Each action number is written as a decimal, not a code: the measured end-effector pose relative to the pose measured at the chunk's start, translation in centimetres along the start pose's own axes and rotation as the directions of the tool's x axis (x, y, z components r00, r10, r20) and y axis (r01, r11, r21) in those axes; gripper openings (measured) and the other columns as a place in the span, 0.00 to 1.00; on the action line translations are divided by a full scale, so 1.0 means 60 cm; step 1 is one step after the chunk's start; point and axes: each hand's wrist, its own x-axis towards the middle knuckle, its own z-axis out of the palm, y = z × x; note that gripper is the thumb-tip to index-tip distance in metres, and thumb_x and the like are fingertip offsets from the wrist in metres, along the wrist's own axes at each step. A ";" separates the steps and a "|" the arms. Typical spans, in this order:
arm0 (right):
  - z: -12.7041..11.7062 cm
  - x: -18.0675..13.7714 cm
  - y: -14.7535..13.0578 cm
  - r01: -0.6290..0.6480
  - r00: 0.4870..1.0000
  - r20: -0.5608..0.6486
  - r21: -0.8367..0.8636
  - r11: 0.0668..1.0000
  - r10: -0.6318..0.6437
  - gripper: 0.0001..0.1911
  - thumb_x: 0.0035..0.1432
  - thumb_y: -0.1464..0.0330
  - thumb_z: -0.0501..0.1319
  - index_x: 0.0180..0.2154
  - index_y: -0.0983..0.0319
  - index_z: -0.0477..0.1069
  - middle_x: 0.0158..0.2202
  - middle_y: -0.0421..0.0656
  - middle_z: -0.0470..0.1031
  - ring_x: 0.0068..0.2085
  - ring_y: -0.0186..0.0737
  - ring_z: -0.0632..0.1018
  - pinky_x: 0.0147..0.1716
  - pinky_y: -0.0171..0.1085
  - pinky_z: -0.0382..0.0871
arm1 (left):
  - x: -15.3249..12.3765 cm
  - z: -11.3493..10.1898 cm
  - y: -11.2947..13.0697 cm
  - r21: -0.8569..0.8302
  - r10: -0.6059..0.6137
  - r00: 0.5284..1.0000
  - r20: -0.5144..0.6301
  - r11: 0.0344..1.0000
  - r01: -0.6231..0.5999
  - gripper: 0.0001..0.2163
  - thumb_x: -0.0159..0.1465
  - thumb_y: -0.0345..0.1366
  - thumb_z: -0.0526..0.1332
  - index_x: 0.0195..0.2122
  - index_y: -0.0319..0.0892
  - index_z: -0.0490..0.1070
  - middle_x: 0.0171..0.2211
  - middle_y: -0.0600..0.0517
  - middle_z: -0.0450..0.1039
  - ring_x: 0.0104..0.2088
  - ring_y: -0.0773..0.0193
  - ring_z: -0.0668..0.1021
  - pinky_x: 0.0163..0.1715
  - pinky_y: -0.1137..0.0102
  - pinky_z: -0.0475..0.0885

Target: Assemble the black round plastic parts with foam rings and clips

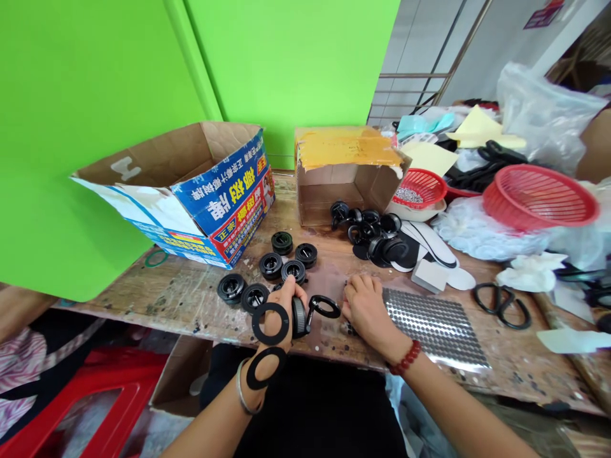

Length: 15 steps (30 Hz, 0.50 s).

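My left hand [281,318] grips a black round part with a ridged rim [299,316], from which a hinged black ring [325,306] sticks out to the right. Two flat black rings lie over the back of that hand and wrist, an upper ring [258,335] and a lower ring [252,376]. My right hand [366,308] rests on the left end of a sheet of small dark dots [434,324], its fingers curled together; what is between the fingertips is hidden. Several similar round black parts [270,266] sit on the table just beyond my left hand.
A blue printed carton [214,222] stands open at the left. Black ringed parts [370,222] pile before a brown box [310,197]. Red baskets [506,203], black scissors [501,305], a grey block [429,275] and plastic bags are right. Another person's arm [23,312] shows far left.
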 end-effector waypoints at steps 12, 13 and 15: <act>-0.110 0.016 -0.050 0.219 0.970 -0.209 0.526 0.822 -0.125 0.08 0.56 0.78 0.59 0.30 0.59 0.67 0.41 0.44 0.70 0.47 0.46 0.69 0.48 0.46 0.64 | -0.018 0.007 0.008 0.040 0.076 0.992 0.103 0.996 -0.081 0.23 0.61 0.55 0.53 0.15 0.46 0.63 0.15 0.55 0.60 0.17 0.66 0.61 0.20 0.68 0.61; -0.111 0.018 -0.054 0.232 0.969 -0.196 0.506 0.831 -0.152 0.08 0.56 0.78 0.59 0.30 0.60 0.67 0.41 0.44 0.70 0.47 0.46 0.69 0.48 0.47 0.65 | -0.019 0.008 0.009 0.049 0.092 0.990 0.107 0.994 -0.098 0.23 0.61 0.55 0.53 0.15 0.47 0.63 0.15 0.54 0.60 0.18 0.66 0.62 0.21 0.68 0.62; -0.110 0.020 -0.057 0.242 0.969 -0.153 0.478 0.844 -0.192 0.09 0.56 0.79 0.60 0.30 0.60 0.67 0.41 0.45 0.71 0.46 0.46 0.69 0.48 0.47 0.65 | -0.021 0.011 0.011 0.070 0.121 0.987 0.106 0.989 -0.129 0.23 0.61 0.54 0.54 0.14 0.48 0.63 0.16 0.53 0.62 0.19 0.63 0.65 0.23 0.66 0.64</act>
